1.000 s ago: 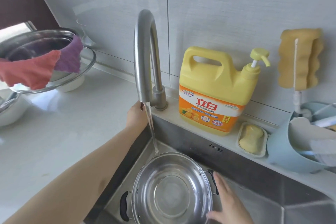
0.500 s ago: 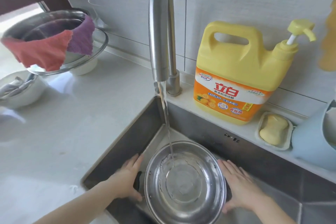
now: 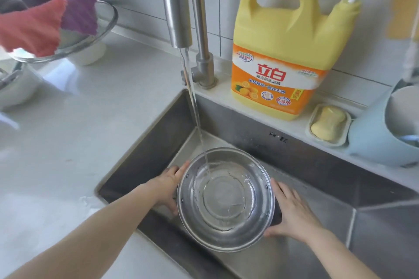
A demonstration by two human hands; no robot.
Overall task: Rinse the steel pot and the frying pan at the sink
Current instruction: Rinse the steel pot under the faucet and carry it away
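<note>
Gripping a round, shiny steel pot [image 3: 225,198] from both sides, the person holds it inside the grey stainless sink [image 3: 317,172], towards the sink's near-left part. The left hand [image 3: 169,187] wraps the pot's left side, its fingers [image 3: 181,169] curled along the rim and wall. The right hand [image 3: 292,209] lies against the right side, its fingers [image 3: 280,190] held close together and stretched over a dark handle that only just shows beneath the palm. Both hands are closed on the pot.

A thin stream of water [image 3: 195,111] falls from the curved steel tap [image 3: 179,7] and strikes the inside of the pot at its far-left edge; a shallow layer of water ripples over the pot's bottom.

On the ledge behind the sink stands a big yellow detergent jug with an orange label [image 3: 285,52] and a pump on its right shoulder. Just beside it on the right a yellow bar of soap [image 3: 328,123] lies in a pale dish, and right of that sits a light blue plastic tub [image 3: 371,140] (its contents are cut off by the frame edge).

On the white worktop [image 3: 79,133] at far left, a red cloth [image 3: 31,28] and a purple cloth [image 3: 79,14] hang over the rim of a steel bowl [image 3: 104,22].
</note>
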